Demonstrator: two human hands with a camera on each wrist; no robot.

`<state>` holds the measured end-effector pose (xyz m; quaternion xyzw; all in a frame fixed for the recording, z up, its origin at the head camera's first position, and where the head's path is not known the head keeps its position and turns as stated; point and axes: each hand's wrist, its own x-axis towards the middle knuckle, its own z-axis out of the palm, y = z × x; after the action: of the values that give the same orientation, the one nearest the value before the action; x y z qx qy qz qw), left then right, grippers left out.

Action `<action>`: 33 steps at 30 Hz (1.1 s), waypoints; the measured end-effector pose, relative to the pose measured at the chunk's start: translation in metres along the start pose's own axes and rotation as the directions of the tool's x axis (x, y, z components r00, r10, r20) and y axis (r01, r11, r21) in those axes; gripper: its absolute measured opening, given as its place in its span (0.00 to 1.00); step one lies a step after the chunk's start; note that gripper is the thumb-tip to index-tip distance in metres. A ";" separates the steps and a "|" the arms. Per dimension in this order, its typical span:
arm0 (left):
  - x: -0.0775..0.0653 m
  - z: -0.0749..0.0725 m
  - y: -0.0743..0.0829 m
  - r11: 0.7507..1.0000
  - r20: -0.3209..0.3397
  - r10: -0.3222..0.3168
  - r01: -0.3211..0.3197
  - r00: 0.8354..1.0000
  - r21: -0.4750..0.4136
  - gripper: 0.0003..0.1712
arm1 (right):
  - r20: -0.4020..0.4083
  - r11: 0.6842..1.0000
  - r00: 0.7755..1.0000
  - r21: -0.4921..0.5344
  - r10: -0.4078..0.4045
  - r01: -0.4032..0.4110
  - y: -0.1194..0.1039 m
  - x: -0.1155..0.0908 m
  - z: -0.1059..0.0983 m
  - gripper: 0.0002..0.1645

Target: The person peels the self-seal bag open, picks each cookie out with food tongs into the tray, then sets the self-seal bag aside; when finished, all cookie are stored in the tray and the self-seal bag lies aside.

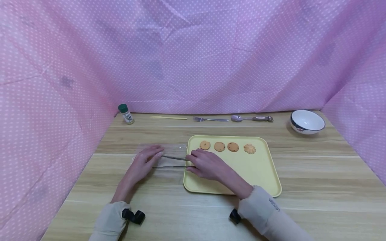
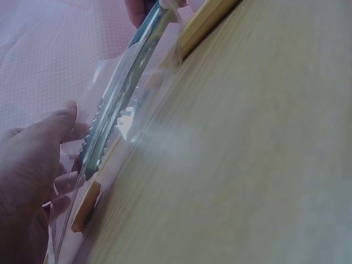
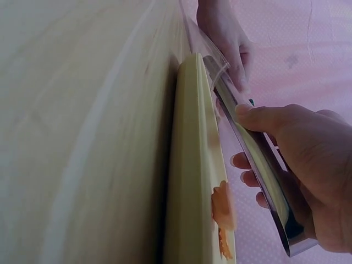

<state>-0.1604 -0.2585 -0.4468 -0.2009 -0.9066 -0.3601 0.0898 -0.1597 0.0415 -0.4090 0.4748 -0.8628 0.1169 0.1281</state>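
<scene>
My right hand [image 1: 208, 164] grips metal tongs [image 3: 258, 159] between thumb and fingers, above the left part of the yellow tray [image 1: 250, 170]. The serrated ends of the tongs lie inside a clear plastic bag [image 1: 173, 147] on the table left of the tray. Just beyond those tips, a brown cookie [image 2: 86, 207] shows within the bag. My left hand [image 1: 144, 160] holds the bag at its side, its fingers seen through the film in the left wrist view. Several cookies [image 1: 219, 146] lie in a row along the tray's far side.
Along the back of the table lie a yellow knife [image 1: 169, 117], a fork [image 1: 211, 119] and a spoon [image 1: 251, 118] with a grey handle. A green-capped shaker [image 1: 126, 114] stands at the back left, a white bowl [image 1: 307, 121] at the back right. Pink dotted cloth [image 1: 193, 60] hangs behind.
</scene>
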 end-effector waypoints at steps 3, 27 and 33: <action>0.000 0.000 0.001 1.000 -0.002 0.000 0.000 1.000 0.001 0.19 | 0.017 1.000 1.000 -0.003 0.009 -0.009 -0.001 0.003 0.001 0.16; 0.001 0.001 0.002 1.000 0.002 -0.025 0.025 1.000 -0.005 0.20 | 0.128 0.998 0.990 -0.031 0.053 -0.049 -0.007 0.020 0.003 0.18; 0.001 0.001 0.001 1.000 -0.001 -0.028 0.028 1.000 -0.012 0.20 | 0.120 0.998 0.992 -0.031 0.050 -0.047 -0.008 0.022 0.006 0.17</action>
<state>-0.1604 -0.2566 -0.4469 -0.1888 -0.9071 -0.3666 0.0841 -0.1652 0.0179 -0.4068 0.4581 -0.8818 0.0789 0.0795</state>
